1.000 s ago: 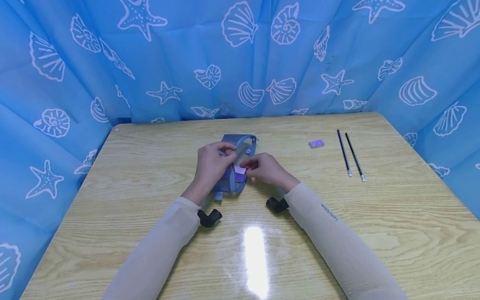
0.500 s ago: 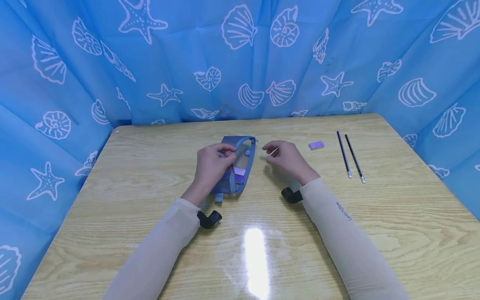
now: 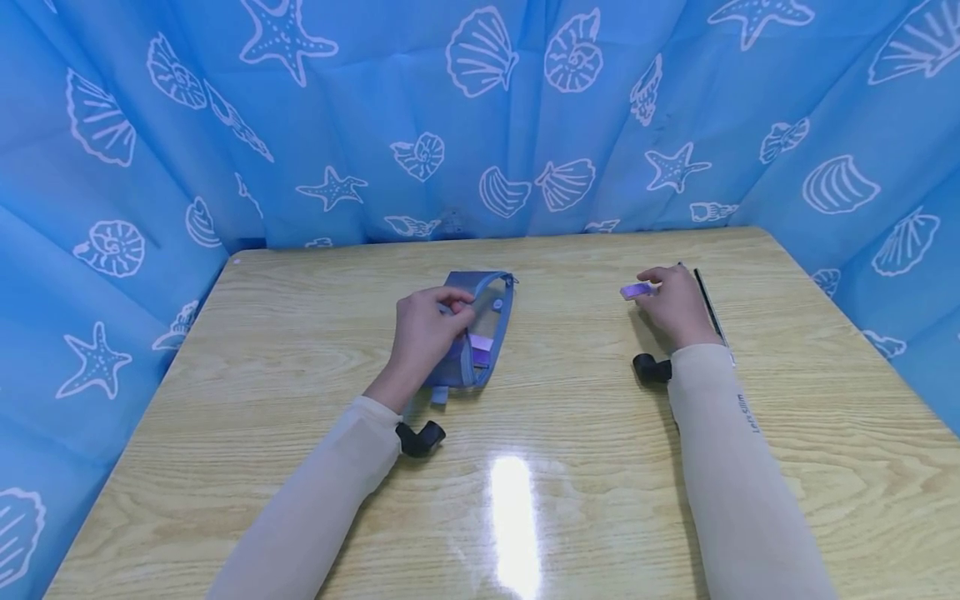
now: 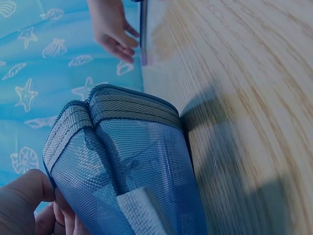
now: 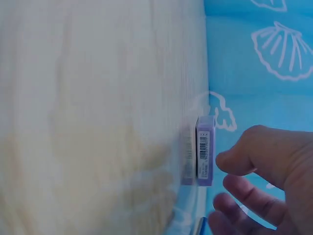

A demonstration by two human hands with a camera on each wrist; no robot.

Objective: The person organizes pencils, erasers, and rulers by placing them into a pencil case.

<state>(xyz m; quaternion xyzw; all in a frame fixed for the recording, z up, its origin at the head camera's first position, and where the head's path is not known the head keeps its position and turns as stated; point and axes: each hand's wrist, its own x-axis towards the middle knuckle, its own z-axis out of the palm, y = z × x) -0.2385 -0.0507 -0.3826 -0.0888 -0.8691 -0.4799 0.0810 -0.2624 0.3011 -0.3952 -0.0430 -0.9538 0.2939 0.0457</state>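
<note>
My left hand (image 3: 427, 329) pinches the rim of a blue mesh zip pencil case (image 3: 498, 350). Its mouth gapes to the right, and a purple-and-white eraser (image 3: 480, 352) shows inside. In the left wrist view the case (image 4: 142, 147) fills the middle, with thumb and fingers of the left hand (image 4: 29, 205) at its edge. On the table farther right lies a second purple eraser (image 3: 634, 290), its barcode sleeve legible in outline in the right wrist view. My right hand (image 3: 675, 304) is right beside it, thumb and fingers spread and loosely bent, with nothing between them.
Just beyond the right hand lie two pencils, the dark one (image 3: 707, 298) partly covered by the hand and the other almost wholly hidden. The wooden table (image 3: 600, 467) ends at a blue seashell curtain (image 3: 420, 100) behind and at both sides.
My right hand has left the mouth of the pencil case and travelled right to the loose eraser. The left hand and the case have stayed put.
</note>
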